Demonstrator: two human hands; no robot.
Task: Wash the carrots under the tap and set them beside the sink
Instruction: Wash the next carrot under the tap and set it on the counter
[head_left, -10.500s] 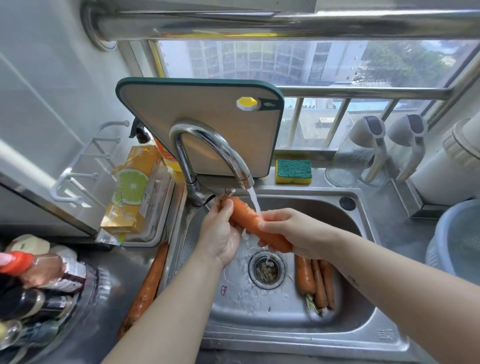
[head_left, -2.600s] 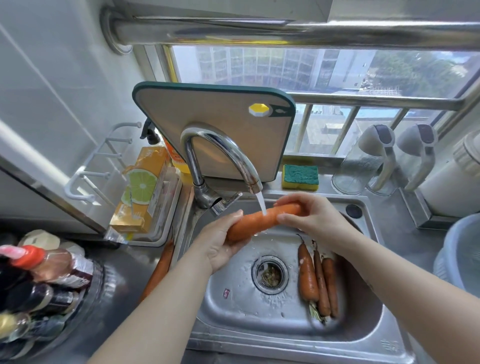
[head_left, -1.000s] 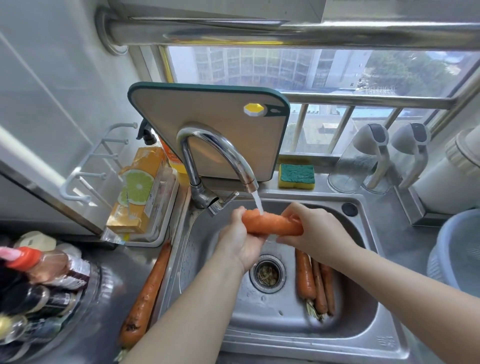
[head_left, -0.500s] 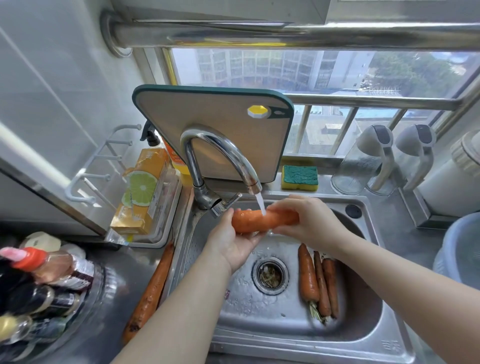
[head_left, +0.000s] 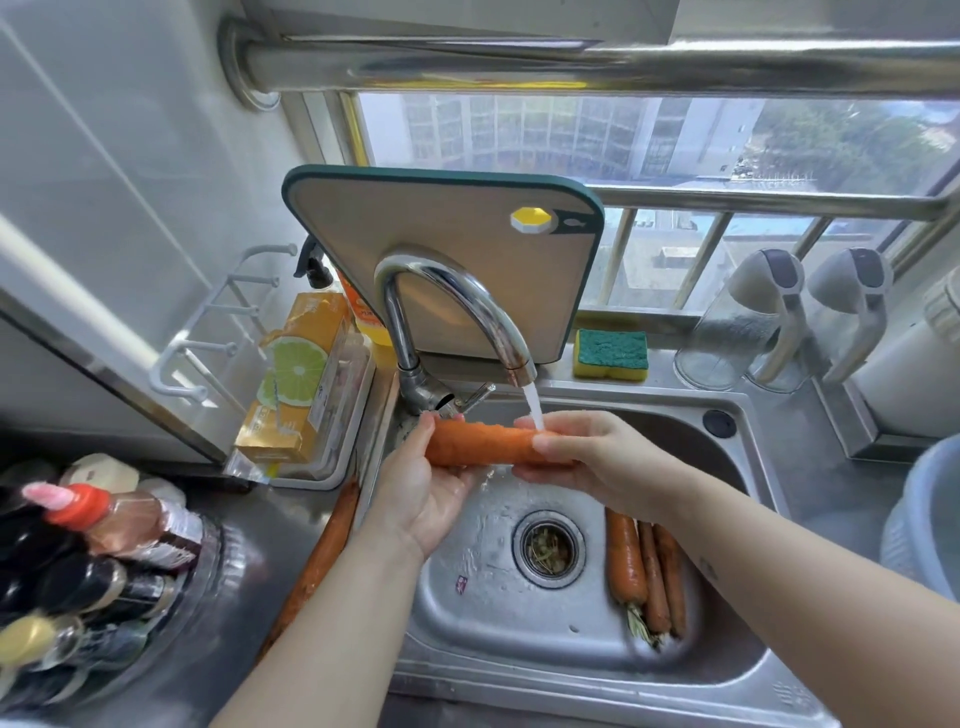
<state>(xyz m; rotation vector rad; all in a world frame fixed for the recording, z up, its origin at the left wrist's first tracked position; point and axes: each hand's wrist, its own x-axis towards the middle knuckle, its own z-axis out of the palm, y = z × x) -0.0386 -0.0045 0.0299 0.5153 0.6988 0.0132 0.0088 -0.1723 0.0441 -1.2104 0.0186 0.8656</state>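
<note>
**Op:** Status, please.

**Obs:** You have the held carrot (head_left: 483, 442) level above the sink (head_left: 753, 467), under the tap (head_left: 457, 296). Your left hand (head_left: 421, 499) cups the thick end from below with the thumb up beside it. Your right hand (head_left: 582, 457) is wrapped round the other end, thumb on top. The water stream (head_left: 533, 410) lands just beside that thumb.

**Op:** What could go wrong?

**Obs:** Three entries.
1. The skin is wet and probably slick. If you ease either grip, it could drop towards the drain strainer (head_left: 549, 548), which holds scraps, and you would need to wash it again.
2. The water strikes one end only. The left half may go unrinsed unless you slide it across.
3. Your left fingertips sit near the tap lever (head_left: 475, 397), so a knock there could alter the flow.

**Op:** Surroundings and obstructions?

**Obs:** The three carrots (head_left: 644, 566) lie side by side on the sink floor, right of the strainer, tops towards you. I judge them unwashed.
- **Left of the sink:** The counter carrot (head_left: 327, 551) lies just left of the sink rim, partly hidden by your left forearm. That strip is tight, with a tray (head_left: 296, 384) of cartons behind it and crowded bottles (head_left: 78, 561) further left. Set down parallel to the rim, or you may nudge those.
- **Behind the tap:** A cutting board (head_left: 447, 234) leans against the window, with a sponge (head_left: 612, 354) on the ledge beside it.
- **Far right:** A blue basin (head_left: 924, 525) stands there.
</note>
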